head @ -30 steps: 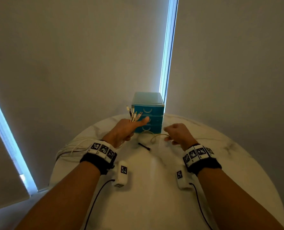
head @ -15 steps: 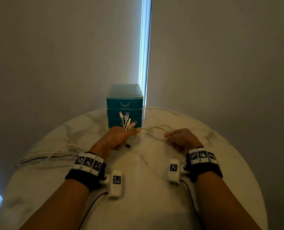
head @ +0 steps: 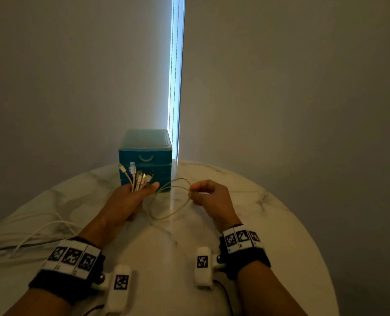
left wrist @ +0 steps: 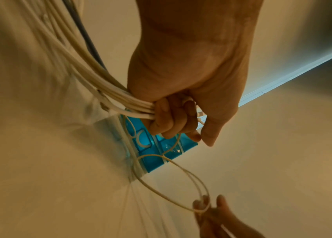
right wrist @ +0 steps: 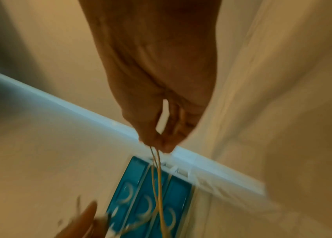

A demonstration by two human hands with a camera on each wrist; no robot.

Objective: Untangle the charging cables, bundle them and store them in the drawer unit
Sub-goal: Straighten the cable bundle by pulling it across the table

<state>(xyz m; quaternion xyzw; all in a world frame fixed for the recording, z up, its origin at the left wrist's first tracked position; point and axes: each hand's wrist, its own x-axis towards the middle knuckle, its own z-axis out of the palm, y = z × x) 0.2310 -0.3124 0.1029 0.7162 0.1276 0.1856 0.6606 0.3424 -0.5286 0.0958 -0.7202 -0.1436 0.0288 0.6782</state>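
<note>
My left hand (head: pixel 130 201) grips a bunch of white charging cables (left wrist: pixel 108 90), fingers curled round them. Their plug ends (head: pixel 137 175) fan upward in front of the teal drawer unit (head: pixel 146 156). The cable tails (head: pixel 29 238) trail left across the table. A thin looped cable (head: pixel 173 201) runs from the left hand to my right hand (head: pixel 210 197), which pinches the loop between thumb and fingertips (right wrist: pixel 159 143). The drawer unit (right wrist: pixel 151 193) shows three shut drawers with curved handles.
The round marble table (head: pixel 269 224) stands against grey blinds with a bright vertical gap (head: pixel 176 76) behind the drawer unit. Wrist bands with markers and white camera pods sit on both forearms.
The head view has shifted, so the drawer unit sits more to the left. My right hand has lifted the thin loop higher and the loop has widened. The small dark connector on the table is no longer seen.
</note>
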